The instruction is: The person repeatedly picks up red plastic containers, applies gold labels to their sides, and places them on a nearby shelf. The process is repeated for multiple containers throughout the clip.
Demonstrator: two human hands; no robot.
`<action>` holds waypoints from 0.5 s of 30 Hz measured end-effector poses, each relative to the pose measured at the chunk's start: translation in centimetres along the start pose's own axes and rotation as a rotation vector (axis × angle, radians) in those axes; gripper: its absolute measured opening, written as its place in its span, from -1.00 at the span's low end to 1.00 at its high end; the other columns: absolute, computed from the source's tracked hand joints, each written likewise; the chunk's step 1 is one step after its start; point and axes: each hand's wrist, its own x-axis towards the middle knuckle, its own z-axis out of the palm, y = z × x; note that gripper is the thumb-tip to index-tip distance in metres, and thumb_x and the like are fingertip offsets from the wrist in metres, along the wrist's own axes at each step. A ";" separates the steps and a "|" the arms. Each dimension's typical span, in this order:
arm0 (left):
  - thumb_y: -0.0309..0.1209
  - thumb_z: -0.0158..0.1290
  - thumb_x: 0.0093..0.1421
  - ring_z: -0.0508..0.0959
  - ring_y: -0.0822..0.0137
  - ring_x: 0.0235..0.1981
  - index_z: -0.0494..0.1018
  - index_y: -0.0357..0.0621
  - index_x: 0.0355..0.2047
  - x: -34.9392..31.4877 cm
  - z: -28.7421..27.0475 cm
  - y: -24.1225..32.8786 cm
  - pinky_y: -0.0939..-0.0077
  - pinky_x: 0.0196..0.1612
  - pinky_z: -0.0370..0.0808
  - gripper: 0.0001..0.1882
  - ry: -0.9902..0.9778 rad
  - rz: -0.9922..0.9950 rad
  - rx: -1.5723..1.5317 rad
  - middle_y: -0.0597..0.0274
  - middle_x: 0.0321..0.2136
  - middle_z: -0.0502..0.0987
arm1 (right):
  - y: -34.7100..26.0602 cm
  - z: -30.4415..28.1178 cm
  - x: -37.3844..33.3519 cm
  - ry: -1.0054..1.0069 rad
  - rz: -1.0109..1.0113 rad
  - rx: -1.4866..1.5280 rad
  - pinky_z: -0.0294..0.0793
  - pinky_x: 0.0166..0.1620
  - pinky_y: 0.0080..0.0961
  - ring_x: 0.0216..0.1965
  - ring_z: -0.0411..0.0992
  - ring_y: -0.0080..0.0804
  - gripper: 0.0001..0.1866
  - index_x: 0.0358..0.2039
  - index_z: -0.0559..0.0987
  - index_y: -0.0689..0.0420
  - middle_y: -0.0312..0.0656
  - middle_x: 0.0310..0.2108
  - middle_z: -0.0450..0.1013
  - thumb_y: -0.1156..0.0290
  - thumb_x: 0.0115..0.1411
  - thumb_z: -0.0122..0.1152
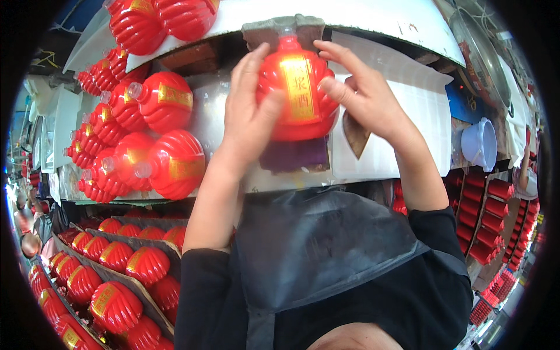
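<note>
A round, ribbed red bottle (298, 96) with a gold label on its front rests on a purple pad (294, 156) on the metal workbench. My left hand (248, 114) wraps its left side, thumb across the lower front. My right hand (364, 96) touches its right side with spread fingers. A grey block (284, 27) sits at the bottle's neck, hiding the cap.
Several red bottles (154, 125) lie on the bench to the left. More fill cardboard-divided boxes (116, 274) at lower left. A white sheet (411, 116) covers the bench on the right, a pale plastic bowl (479, 143) beyond it. Stacked red boxes (487, 216) stand far right.
</note>
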 end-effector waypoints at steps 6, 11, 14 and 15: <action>-0.02 -0.13 0.50 0.26 0.00 0.41 0.22 -0.26 0.43 -3.3 1.3 -0.9 0.19 0.45 0.15 -0.32 0.081 0.001 -0.112 -0.14 0.39 0.22 | 0.9 0.8 -2.7 -0.117 0.119 0.235 0.56 -0.28 -0.61 -0.32 0.50 -0.60 -0.19 0.53 0.18 0.00 0.04 0.31 0.39 -0.02 0.40 0.22; -0.08 -0.03 0.46 0.22 -0.05 0.44 0.22 -0.24 0.43 -3.6 1.9 -0.3 0.17 0.47 0.14 -0.32 0.103 0.008 -0.016 -0.17 0.42 0.18 | 0.8 2.9 -3.0 0.035 0.056 0.134 0.44 0.20 -0.32 0.17 0.47 -0.10 -0.11 0.50 0.19 0.14 0.16 0.31 0.39 -0.02 0.31 0.27; -0.16 0.11 0.36 0.25 -0.06 0.42 0.23 -0.24 0.41 -3.4 2.3 0.1 0.16 0.45 0.20 -0.29 0.122 -0.019 0.016 -0.19 0.39 0.21 | 0.4 3.3 -2.9 0.075 0.054 0.109 0.39 0.32 -0.23 0.32 0.41 0.06 -0.10 0.49 0.21 0.16 0.19 0.32 0.37 -0.02 0.29 0.29; -0.19 0.16 0.32 0.26 -0.06 0.42 0.23 -0.24 0.40 -3.4 2.4 0.1 0.15 0.44 0.22 -0.27 0.129 -0.023 0.025 -0.19 0.39 0.21 | 0.2 3.4 -2.9 0.082 0.056 0.098 0.38 0.33 -0.22 0.33 0.40 0.07 -0.10 0.48 0.21 0.16 0.20 0.32 0.37 -0.02 0.28 0.29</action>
